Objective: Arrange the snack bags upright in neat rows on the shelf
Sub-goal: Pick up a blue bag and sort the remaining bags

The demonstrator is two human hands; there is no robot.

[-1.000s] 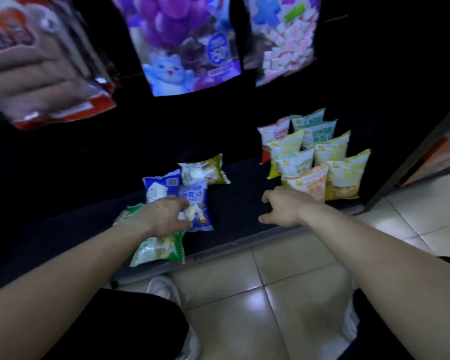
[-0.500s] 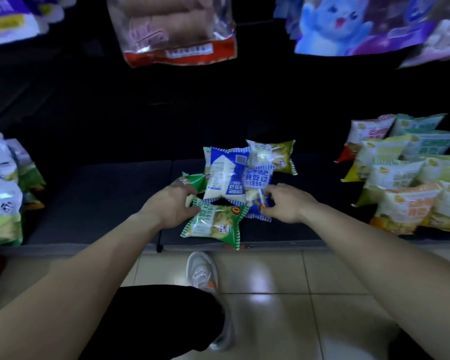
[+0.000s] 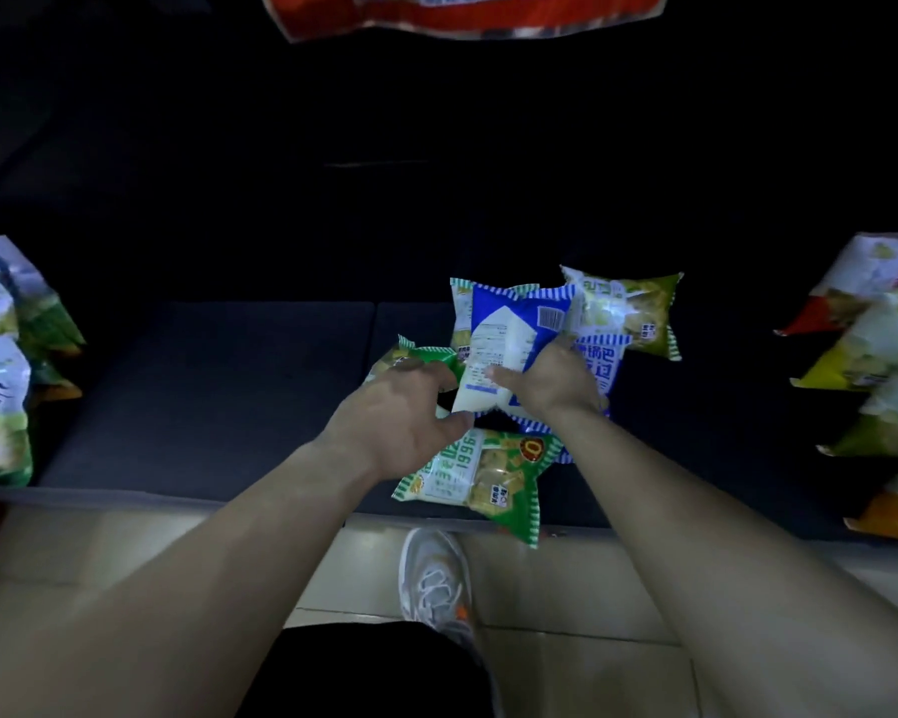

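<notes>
Nearest me, a green snack bag [image 3: 480, 484] lies flat at the shelf [image 3: 203, 396] edge. Just beyond it, I see both hands on the blue bag [image 3: 509, 344] — left hand [image 3: 400, 422] and right hand [image 3: 556, 380] clasp its lower end. Behind the blue bag lies a yellow-green bag [image 3: 628, 313].

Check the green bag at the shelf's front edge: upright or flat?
Flat. The green bag lies printed face up on the shelf, one corner overhanging the front edge.
</notes>
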